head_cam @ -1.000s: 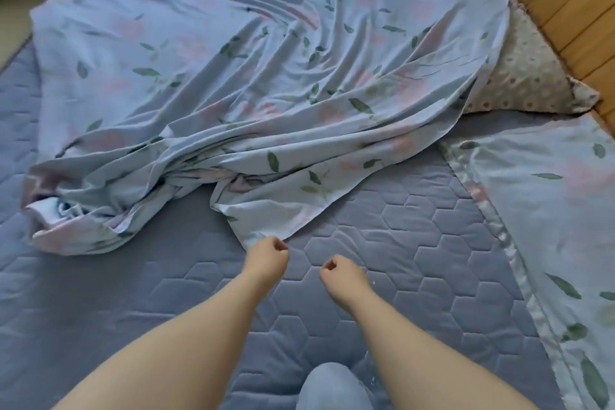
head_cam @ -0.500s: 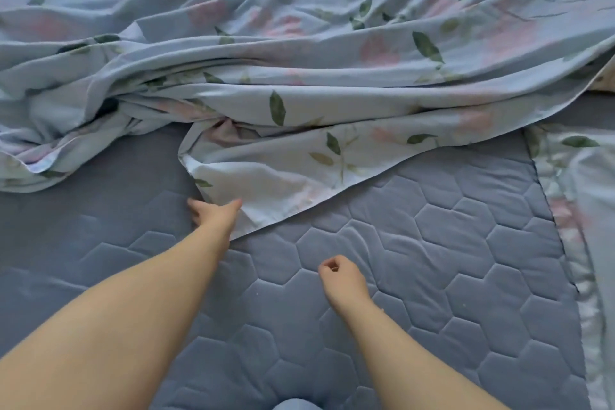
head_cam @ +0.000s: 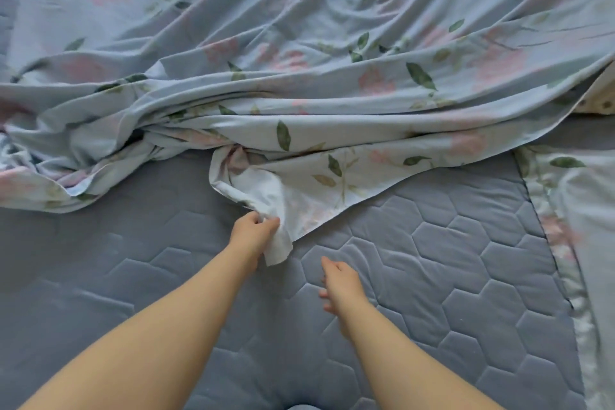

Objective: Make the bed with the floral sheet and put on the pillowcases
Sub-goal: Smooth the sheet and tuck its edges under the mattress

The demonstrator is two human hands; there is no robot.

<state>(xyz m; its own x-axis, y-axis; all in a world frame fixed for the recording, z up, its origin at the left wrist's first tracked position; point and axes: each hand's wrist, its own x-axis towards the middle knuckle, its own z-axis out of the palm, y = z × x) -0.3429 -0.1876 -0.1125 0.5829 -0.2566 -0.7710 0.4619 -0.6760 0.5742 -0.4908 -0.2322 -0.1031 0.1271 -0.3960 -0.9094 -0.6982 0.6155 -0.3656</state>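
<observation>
Our left hand (head_cam: 254,232) pinches a corner of the floral sheet (head_cam: 299,83) above the quilted mattress (head_cam: 432,276); our right hand (head_cam: 341,283) hovers beside it, fingers relaxed.

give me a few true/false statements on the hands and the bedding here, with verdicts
1. The left hand grips a corner of the floral sheet. True.
2. The right hand grips the sheet too. False: it is open and holds nothing.
3. The floral sheet lies smooth and flat. False: it is bunched in folds.
4. The quilted mattress pad shows hexagon stitching. True.
</observation>
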